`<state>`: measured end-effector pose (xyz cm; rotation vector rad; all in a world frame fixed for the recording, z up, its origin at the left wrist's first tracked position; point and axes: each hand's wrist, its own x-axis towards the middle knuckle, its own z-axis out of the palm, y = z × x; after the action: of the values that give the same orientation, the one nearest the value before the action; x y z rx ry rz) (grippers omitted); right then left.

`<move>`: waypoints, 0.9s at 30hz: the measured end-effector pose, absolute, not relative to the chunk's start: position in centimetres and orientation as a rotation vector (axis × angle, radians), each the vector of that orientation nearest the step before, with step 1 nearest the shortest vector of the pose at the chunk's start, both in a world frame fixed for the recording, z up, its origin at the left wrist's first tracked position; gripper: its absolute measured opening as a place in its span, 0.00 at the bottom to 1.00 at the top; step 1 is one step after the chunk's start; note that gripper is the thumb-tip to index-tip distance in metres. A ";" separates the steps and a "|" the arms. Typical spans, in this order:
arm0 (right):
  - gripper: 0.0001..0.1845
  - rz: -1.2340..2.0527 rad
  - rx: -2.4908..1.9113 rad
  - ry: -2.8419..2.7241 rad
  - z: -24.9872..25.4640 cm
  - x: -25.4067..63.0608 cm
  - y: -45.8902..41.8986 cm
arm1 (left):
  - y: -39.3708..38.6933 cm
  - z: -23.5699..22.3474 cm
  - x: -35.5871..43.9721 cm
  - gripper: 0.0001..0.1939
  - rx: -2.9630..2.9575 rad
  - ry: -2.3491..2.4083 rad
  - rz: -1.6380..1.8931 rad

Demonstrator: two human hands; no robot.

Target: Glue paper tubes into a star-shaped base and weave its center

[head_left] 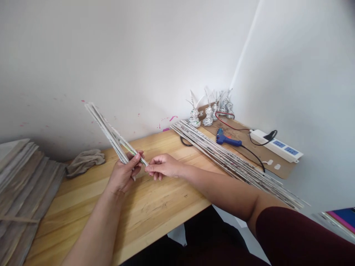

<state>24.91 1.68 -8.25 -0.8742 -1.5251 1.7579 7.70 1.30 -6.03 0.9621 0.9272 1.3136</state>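
Lying at eight o'clock: a paper stack, then a crumpled grey glove. Next, the left hand grips several rolled-newspaper sticks, slanting toward ten; at seven, the right hand pinches one's lower end. Loose rolled sticks fill four o'clock, woven figures two, blue glue gun and power strip three.

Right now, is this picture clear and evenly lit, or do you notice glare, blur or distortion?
Head view: diffuse light, no harsh glare on the wooden table; head view: print on the held paper rods too soft to read; head view: wide-angle stretch in the stack at the left edge; head view: dark maroon sleeve shows little detail.
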 end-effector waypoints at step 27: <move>0.14 1.086 -1.032 -1.776 -7.9 25.1 1.3 | 0.7 -6.2 8.7 0.25 1.054 0.932 1.177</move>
<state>25.05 1.30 -7.93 -1.0322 -1.7759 1.0857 8.73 0.74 -6.21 1.0541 0.9323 1.1768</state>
